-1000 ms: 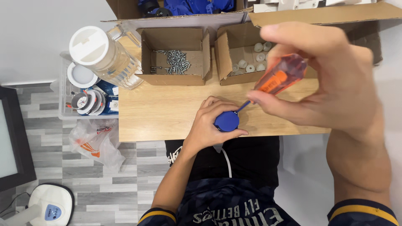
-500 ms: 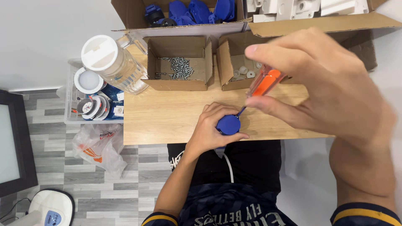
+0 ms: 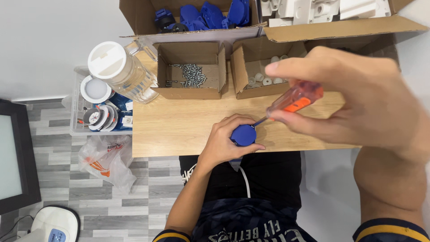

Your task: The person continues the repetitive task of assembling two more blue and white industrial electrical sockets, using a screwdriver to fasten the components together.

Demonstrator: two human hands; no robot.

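— At the centre?
— A round blue part (image 3: 244,135), resting at the near edge of the wooden table (image 3: 179,130), just above the lap. Wrapped by the left hand (image 3: 226,142), fingers curled closed around its sides, thumb under it.

— And the tool?
— A screwdriver (image 3: 291,101) with a clear orange handle, tilted, thin metal tip touching the top of the blue part. Pinched by the right hand (image 3: 358,103), fingers closed on the handle, very close to the camera and a little blurred.

— Below the part?
— A white cable (image 3: 245,179), hanging down over the dark clothes.

— Further back on the table?
— Two small open cardboard boxes side by side: left box (image 3: 191,92) with a heap of silver screws (image 3: 190,74), right box (image 3: 251,92) with small white round pieces (image 3: 262,80). Behind them, a bigger carton (image 3: 143,18) with more blue parts, and next to it a carton (image 3: 331,31) of white plastic pieces.

— At the left?
— A clear jug (image 3: 123,71) with white lid at the table corner. Beside the table, a clear bin (image 3: 76,116) with tape rolls, and a plastic bag (image 3: 107,161) on the grey floor.
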